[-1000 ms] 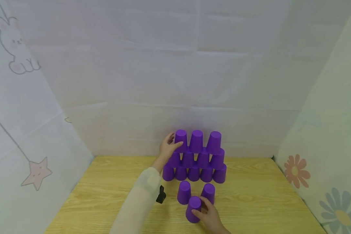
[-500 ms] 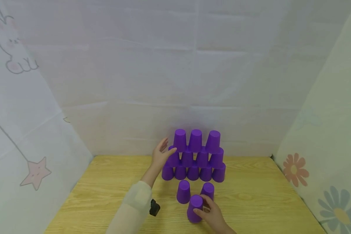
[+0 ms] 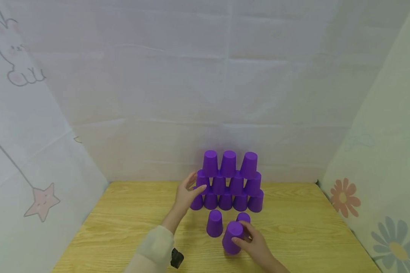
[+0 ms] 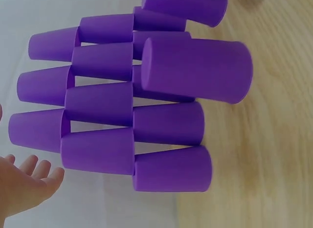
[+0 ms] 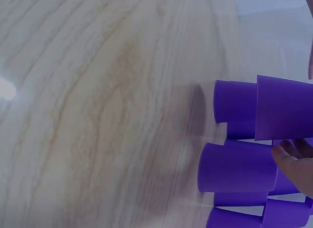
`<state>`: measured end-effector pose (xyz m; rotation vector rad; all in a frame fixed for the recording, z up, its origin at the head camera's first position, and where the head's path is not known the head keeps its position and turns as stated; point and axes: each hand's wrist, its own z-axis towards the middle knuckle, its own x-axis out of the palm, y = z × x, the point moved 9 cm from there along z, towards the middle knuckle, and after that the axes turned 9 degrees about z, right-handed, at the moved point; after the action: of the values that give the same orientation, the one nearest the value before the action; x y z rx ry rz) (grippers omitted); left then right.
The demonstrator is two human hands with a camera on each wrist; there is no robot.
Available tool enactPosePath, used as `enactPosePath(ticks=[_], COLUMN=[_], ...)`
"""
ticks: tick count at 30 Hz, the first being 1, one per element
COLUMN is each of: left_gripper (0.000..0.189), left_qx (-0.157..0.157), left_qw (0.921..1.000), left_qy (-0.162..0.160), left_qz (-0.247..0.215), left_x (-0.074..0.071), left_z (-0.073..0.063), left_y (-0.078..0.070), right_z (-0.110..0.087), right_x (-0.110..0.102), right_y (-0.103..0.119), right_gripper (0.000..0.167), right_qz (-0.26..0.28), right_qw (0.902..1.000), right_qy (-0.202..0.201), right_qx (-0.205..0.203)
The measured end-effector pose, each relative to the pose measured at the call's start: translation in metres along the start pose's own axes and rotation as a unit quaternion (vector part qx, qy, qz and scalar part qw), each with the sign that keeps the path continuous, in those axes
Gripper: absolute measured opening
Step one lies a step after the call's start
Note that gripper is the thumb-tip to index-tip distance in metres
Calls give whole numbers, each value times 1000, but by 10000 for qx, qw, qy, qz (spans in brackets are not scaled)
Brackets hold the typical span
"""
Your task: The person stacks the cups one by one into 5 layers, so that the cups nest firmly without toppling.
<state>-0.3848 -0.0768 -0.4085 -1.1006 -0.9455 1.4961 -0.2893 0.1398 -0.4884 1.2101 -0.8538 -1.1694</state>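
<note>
My right hand (image 3: pixel 256 246) grips a purple cup (image 3: pixel 232 238), upside down, between thumb and fingers. In the right wrist view, the rim of this cup (image 5: pixel 286 108) is off the table. Two upside-down cups stand just beyond it: a left one (image 3: pixel 214 223) and a right one (image 3: pixel 243 217), the latter partly hidden. Behind them rises a three-row wall of upside-down purple cups (image 3: pixel 225 185), with three in the top row. At the wall's left end, my left hand (image 3: pixel 185 195) is held with its fingers extended and nothing in its grasp.
The wooden table (image 3: pixel 294 235) carries everything. A pale cloth backdrop (image 3: pixel 177 94) hangs close behind the cup wall, and printed cloth sides (image 3: pixel 379 182) flank the table. A small black object (image 3: pixel 177 258) shows beside the left sleeve.
My left hand has come away from the top-left cup and moved down beside the middle row. My right hand has raised its cup and shifted it slightly right and away from me.
</note>
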Motion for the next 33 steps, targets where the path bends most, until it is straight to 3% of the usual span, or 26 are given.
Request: enactPosePath(ticks=[9, 18, 26, 33], left_gripper=[67, 64, 60, 62], left_qx=[-97, -89, -4, 55], left_qw=[9993, 9960, 9923, 9913], left_qy=[334, 885, 1221, 1254], left_qz=[-106, 116, 187, 392], left_x=[20, 45, 56, 59], left_z=[-17, -43, -67, -73], left_y=[19, 37, 20, 20], right_z=[-1, 11, 22, 33], right_x=[-17, -37, -54, -59], right_y=[15, 39, 63, 78], right_gripper=[51, 47, 47, 49], right_qz=[79, 140, -98, -216], right_qw=[9996, 9999, 9997, 9996], right_qy=[-244, -90, -78, 13], right_qx=[148, 16, -213, -189])
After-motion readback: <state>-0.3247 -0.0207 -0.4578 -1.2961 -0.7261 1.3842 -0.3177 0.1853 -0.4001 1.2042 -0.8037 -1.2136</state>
